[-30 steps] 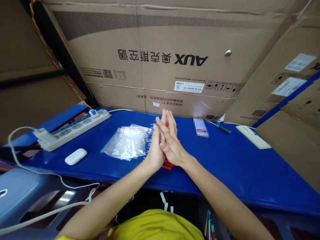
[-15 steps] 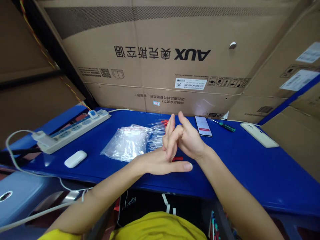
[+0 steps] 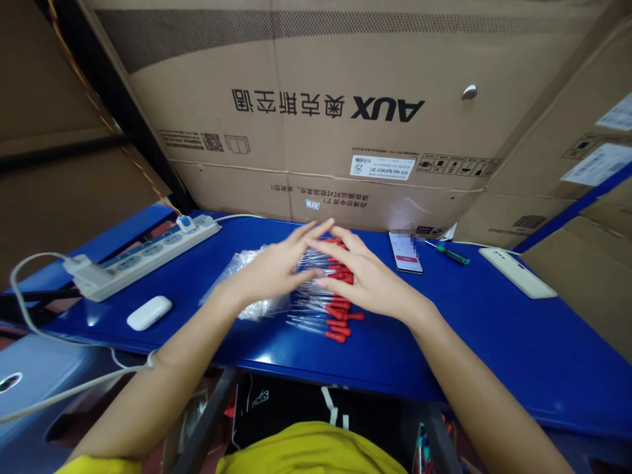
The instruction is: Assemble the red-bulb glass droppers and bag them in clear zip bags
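Note:
My left hand (image 3: 276, 266) and my right hand (image 3: 368, 276) hover over the middle of the blue table, fingertips close together and partly overlapping. Both have their fingers spread and hold nothing; the left fingers are slightly blurred. Beneath them lies a pile of clear glass droppers (image 3: 311, 306) with red rubber bulbs (image 3: 340, 313) pointing right. Part of the pile is hidden by my hands. Left of it, partly under my left hand and wrist, is a stack of clear plastic bags (image 3: 264, 308). Whether my fingertips touch each other I cannot tell.
A white power strip (image 3: 148, 255) with plugs and a white earbud case (image 3: 149, 313) are on the left. Toward the back right lie a lit phone (image 3: 405, 251), a green-handled screwdriver (image 3: 453, 255) and a cream-coloured phone-like slab (image 3: 518, 272). A large cardboard box (image 3: 306, 145) stands behind the table (image 3: 494, 349).
My hands were clasped with fingers interlaced; they have come apart and spread open above the pile. More of the red bulbs now shows. The view has shifted slightly.

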`<state>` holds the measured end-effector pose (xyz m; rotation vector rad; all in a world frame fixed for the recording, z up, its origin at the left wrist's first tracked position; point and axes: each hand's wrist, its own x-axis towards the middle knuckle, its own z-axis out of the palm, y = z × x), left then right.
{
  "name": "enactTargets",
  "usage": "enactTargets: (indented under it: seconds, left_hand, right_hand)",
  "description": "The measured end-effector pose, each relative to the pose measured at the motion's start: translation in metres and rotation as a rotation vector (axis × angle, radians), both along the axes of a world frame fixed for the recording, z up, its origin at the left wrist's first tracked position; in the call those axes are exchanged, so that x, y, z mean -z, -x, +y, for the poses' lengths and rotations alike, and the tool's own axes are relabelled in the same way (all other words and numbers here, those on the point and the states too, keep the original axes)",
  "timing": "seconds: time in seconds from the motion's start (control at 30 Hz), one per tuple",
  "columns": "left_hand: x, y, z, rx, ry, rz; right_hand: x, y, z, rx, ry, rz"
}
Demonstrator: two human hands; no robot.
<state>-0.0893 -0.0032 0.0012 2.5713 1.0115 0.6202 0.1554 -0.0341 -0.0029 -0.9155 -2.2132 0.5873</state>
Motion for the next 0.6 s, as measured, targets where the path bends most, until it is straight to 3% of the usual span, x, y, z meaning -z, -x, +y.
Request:
enactTargets:
  seconds: [0.1,0.2,0.4,0.6]
  left_hand:
    - [0.012,0.037,0.024,-0.431,-0.103,0.101]
    - [0.030,0.062,0.037,-0.624,-0.081,0.235]
    - [0.053,0.069,0.037,-0.565,-0.013,0.231]
    - [0.052,0.067,0.033,-0.409,-0.147,0.158]
  right_hand:
    - [0.023,-0.013,0.008,0.134,-0.146,-0.108]
    - [0.034,-0.020,0.010,0.124,-0.159,-0.228]
    - [0.027,-0.007,-0.010,0.050,-0.210,-0.306]
    - [0.026,0.002,-0.020,0.042,-0.204,-0.420]
